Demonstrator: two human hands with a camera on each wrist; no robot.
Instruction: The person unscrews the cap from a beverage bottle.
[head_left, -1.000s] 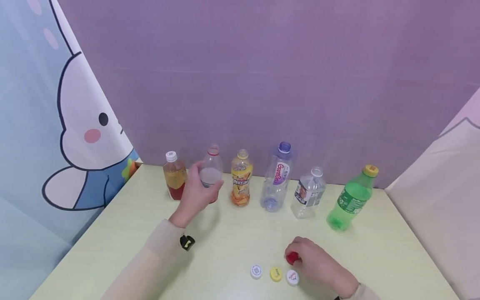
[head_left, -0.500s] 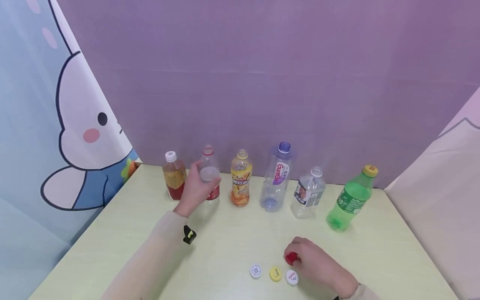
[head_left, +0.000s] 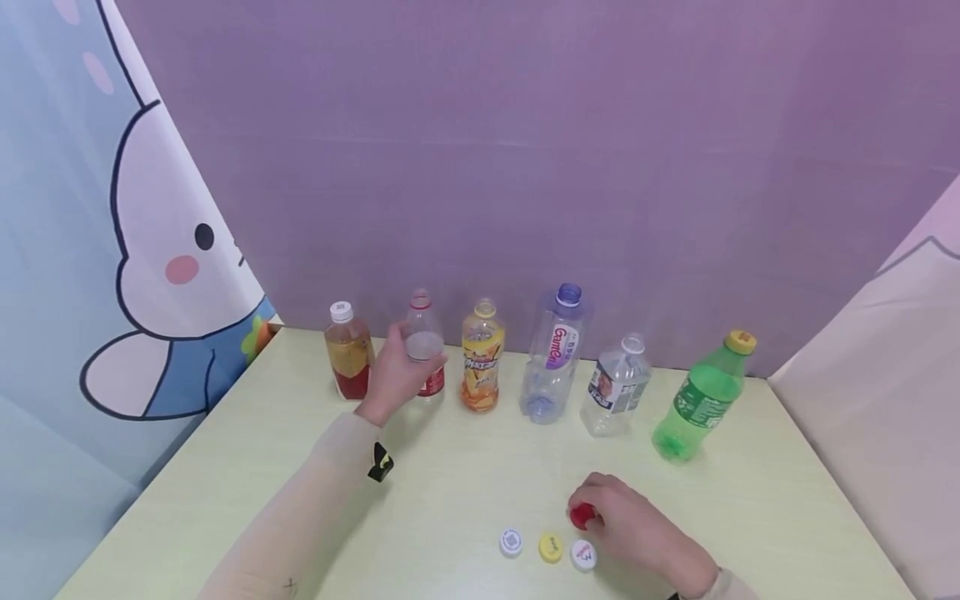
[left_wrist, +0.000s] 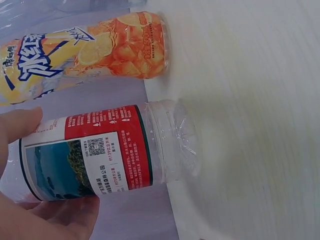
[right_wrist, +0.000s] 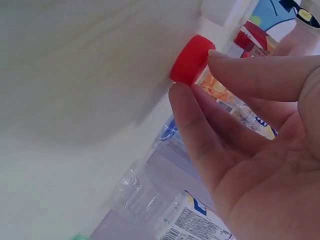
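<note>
My left hand [head_left: 397, 372] grips a clear plastic water bottle [head_left: 424, 343] that has a red collar on its neck and no cap. The left wrist view shows its red and white label [left_wrist: 110, 155], thumb and fingers wrapped on either side, and its base at the table. My right hand [head_left: 633, 525] pinches a red bottle cap [right_wrist: 192, 59] between thumb and fingertips, low over the table. Close by lie a white cap [head_left: 511, 542], a yellow cap [head_left: 551, 547] and another white cap [head_left: 583, 554].
A white-capped bottle of brown-red drink [head_left: 349, 358] stands left of the gripped one. To its right stand an uncapped orange-labelled bottle [head_left: 482, 367], a bluish bottle [head_left: 551, 362], a squat clear bottle [head_left: 617, 390] and a yellow-capped green bottle [head_left: 701, 404]. A purple curtain [head_left: 525, 167] hangs behind.
The bottle in my left hand has shifted slightly left, then back a little right, and its red label has come into view below the fingers. My right hand with the red cap stays put.
</note>
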